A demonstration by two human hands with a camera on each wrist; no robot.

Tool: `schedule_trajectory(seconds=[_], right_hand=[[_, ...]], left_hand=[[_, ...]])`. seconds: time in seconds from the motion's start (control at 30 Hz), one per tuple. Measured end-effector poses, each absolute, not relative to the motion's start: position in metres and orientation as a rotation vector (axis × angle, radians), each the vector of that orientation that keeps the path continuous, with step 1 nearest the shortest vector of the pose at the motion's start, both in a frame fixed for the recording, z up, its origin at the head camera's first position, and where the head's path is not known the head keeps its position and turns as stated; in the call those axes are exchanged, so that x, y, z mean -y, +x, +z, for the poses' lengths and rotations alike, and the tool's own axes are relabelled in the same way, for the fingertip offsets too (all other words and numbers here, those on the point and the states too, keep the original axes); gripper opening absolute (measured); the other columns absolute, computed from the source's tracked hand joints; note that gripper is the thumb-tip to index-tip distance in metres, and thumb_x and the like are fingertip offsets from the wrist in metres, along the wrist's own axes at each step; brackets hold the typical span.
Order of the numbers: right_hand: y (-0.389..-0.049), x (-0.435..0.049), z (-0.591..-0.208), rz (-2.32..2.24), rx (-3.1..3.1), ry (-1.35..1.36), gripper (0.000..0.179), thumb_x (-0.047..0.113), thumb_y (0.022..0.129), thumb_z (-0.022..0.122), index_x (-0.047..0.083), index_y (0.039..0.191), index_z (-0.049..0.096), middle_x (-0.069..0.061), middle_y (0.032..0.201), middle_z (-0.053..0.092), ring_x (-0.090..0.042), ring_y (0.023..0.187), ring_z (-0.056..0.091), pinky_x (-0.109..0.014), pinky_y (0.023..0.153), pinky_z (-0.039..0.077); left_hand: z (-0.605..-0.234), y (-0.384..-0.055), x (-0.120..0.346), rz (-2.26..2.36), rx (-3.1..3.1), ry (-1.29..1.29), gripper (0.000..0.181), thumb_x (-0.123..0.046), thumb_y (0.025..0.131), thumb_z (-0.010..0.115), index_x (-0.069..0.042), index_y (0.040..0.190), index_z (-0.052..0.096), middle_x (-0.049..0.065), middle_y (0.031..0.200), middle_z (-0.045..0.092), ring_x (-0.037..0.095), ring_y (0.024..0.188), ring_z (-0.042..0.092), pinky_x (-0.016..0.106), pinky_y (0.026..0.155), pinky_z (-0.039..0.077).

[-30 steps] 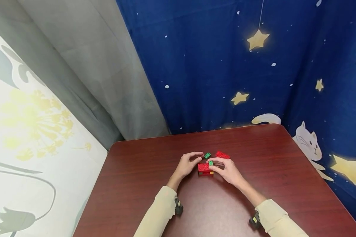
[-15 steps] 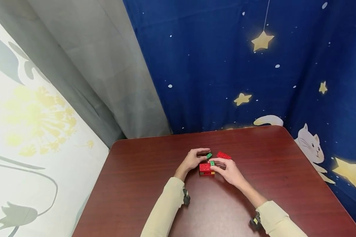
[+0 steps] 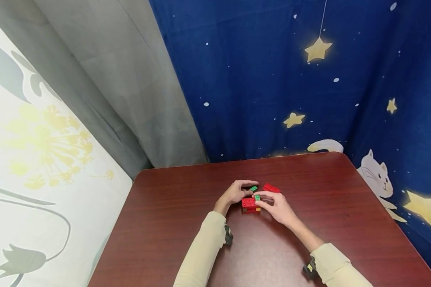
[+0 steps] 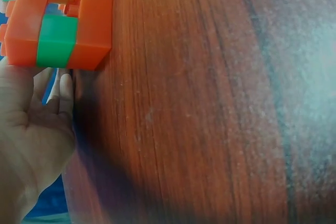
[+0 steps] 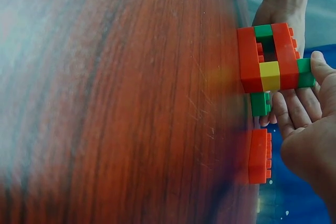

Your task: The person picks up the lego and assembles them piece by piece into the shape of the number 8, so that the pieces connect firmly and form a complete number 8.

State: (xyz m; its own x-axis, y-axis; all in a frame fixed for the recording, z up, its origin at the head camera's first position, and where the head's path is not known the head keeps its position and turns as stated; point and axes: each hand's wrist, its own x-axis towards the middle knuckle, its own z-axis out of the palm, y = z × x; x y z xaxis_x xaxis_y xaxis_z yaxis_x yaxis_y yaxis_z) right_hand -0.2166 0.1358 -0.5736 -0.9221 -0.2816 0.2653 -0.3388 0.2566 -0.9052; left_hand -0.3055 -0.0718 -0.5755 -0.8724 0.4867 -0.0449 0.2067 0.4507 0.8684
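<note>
My right hand (image 3: pixel 279 208) pinches a small green brick (image 3: pixel 257 197) between thumb and fingers, on the right end of a red brick stack's studded top. This stack (image 5: pixel 287 72) has red bricks above and below, with a green brick (image 4: pixel 56 40) and a yellow brick (image 5: pixel 270 75) between them. Behind the stack, my left hand (image 3: pixel 233 194) reaches around a loose green brick (image 3: pixel 253 188), thumb on the near side and extended fingers beyond it. Whether the left fingers touch that brick is hard to tell.
A loose red brick (image 3: pixel 271 188) lies behind the right hand, on the dark reddish wooden table (image 3: pixel 165 223). Beyond the table's far edge hang a grey curtain (image 3: pixel 129 79) and a blue starry curtain (image 3: pixel 255 79).
My left hand has moved right and come around the loose green brick. The right hand still pinches its green brick on the stack. The head view has shifted slightly.
</note>
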Motion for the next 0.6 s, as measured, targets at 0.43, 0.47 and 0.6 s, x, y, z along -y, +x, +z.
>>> schedule_trajectory(seconds=[0.43,0.47,0.6], right_hand=[[-0.2166,-0.1367,-0.5741,1.793,2.464,0.595,0.035,0.021,0.097,0.081,0.006,0.128,0.076,-0.009,0.124,0.076,-0.026,0.112,0.075,-0.02,0.093,0.056],[-0.2166,-0.1367,-0.5743,1.792,2.465,0.593,0.035,0.021,0.097,0.081,0.006,0.128,0.076,-0.009,0.124,0.076,-0.026,0.112,0.075,-0.02,0.093,0.056],[-0.2164,-0.1363,-0.5747,1.79,2.466,0.59,0.035,0.022,0.097,0.081,0.007,0.128,0.076,-0.009,0.124,0.076,-0.026,0.112,0.075,-0.021,0.094,0.055]], left_hand=[[-0.579,-0.3066,0.0692,1.354,-2.493,0.607,0.034,-0.002,0.097,0.077,-0.015,0.128,0.078,0.002,0.12,0.077,0.011,0.098,0.071,0.026,0.088,0.059],[-0.579,-0.3062,0.069,1.353,-2.499,0.604,0.033,-0.002,0.097,0.077,-0.015,0.127,0.079,0.002,0.119,0.078,0.011,0.097,0.071,0.026,0.087,0.059],[-0.5788,-0.3049,0.0689,1.321,-2.546,0.596,0.029,-0.003,0.098,0.076,-0.015,0.124,0.08,0.001,0.115,0.079,0.008,0.093,0.07,0.025,0.085,0.058]])
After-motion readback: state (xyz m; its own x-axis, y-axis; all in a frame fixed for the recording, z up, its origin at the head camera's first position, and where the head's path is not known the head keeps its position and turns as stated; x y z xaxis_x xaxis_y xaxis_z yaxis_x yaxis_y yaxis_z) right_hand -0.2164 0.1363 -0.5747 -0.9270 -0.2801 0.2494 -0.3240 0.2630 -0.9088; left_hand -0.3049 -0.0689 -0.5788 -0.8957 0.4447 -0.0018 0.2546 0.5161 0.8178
